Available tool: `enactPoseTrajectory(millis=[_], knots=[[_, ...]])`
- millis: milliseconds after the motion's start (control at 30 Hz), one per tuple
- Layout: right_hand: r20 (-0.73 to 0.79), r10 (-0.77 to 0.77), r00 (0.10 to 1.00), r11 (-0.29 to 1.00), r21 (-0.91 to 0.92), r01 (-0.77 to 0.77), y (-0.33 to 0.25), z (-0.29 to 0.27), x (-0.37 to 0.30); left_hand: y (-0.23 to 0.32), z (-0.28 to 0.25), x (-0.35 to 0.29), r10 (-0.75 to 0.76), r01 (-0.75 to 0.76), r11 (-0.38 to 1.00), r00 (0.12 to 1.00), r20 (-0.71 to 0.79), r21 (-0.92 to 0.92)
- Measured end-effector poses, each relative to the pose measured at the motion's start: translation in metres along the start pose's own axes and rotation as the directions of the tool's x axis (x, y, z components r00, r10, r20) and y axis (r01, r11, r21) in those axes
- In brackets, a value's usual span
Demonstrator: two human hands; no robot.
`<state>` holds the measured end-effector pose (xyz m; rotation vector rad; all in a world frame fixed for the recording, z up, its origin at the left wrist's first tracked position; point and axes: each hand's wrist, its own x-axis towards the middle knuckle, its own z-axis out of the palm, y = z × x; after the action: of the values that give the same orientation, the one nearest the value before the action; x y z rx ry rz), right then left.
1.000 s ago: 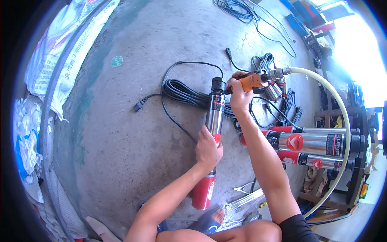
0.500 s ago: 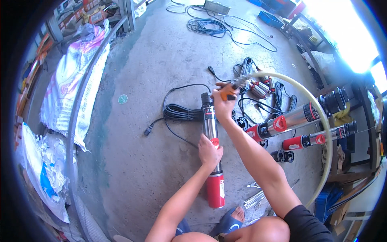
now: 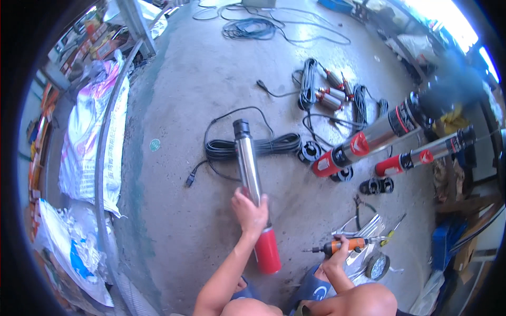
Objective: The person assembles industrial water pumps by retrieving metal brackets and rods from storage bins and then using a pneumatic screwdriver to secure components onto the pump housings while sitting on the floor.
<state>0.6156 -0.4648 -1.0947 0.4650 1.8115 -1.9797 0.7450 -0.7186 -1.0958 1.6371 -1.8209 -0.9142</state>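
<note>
My left hand [image 3: 250, 211] is wrapped round the middle of a submersible pump [image 3: 250, 169], a silver tube with a black top and a red lower end. The pump stands slightly tilted, its red end nearest me. My right hand [image 3: 337, 257] grips an orange and black power screwdriver [image 3: 345, 246] low at the right, its bit pointing left, away from the pump. Behind the pump lies a bundled black cable [image 3: 274, 147], with its plug [image 3: 190, 179] at the left.
Two more pumps [image 3: 363, 145] [image 3: 421, 158] lean at the right near black ring parts [image 3: 310, 151]. Metal strips [image 3: 371, 226], pliers [image 3: 359, 210] and a round dish of small parts [image 3: 377, 266] lie by my right foot. Motor rotors [image 3: 332, 97] and coiled cables [image 3: 250, 28] are farther off. White sacks [image 3: 92, 142] lie left.
My right hand has brought the power screwdriver from the pump's top down to the right, near my foot. The pump's top has shifted left and its printed label has turned out of sight.
</note>
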Motion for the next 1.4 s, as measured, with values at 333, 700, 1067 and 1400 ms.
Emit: enactPoseTrajectory(millis=[333,700,1067,1400], knots=[[0.098,0.773,0.627,0.612,0.144,-0.778,0.058,-0.003,0.011,-0.002,-0.024,0.008,-0.325,0.264,0.92,0.927,0.188,0.289],[0.221,0.968,0.12,0.218,-0.5,-0.838,0.039,0.077,0.011,0.0,-0.072,-0.021,-0.218,0.215,0.976,0.969,0.113,0.037],[0.813,0.508,0.285,0.776,-0.287,-0.562,0.026,0.375,-0.026,0.031,-0.09,-0.067,-0.037,0.032,0.991,0.999,-0.036,-0.132],[0.859,-0.151,0.49,0.681,-0.268,0.681,-0.028,0.166,-0.044,0.007,-0.042,-0.055,-0.144,0.268,0.896,0.929,0.341,-0.354]])
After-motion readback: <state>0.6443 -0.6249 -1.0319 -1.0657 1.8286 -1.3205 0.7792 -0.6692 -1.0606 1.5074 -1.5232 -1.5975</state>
